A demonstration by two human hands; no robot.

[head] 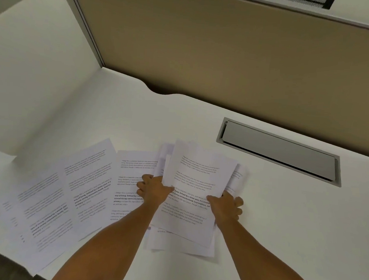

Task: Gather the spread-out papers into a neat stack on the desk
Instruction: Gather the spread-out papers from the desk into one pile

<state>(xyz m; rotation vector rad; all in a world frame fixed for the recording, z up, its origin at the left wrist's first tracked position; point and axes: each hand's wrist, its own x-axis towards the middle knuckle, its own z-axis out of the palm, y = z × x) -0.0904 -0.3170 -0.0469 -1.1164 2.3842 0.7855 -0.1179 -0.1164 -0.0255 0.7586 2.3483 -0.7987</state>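
Worktop (282, 223): white; near-left corner cut off.
Loose sheets (70, 193): perhaps four, fanned left, overlapping; print blurred.
Gathered sheaf (195, 180): uneven, centre, count unclear.
Left hand (154, 190): grip closed on sheaf's left edge.
Right hand (226, 206): grip closed on right edge.

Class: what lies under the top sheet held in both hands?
Under the top sheet, more printed sheets stick out, unevenly stacked. Their number and the desk beneath are hidden.
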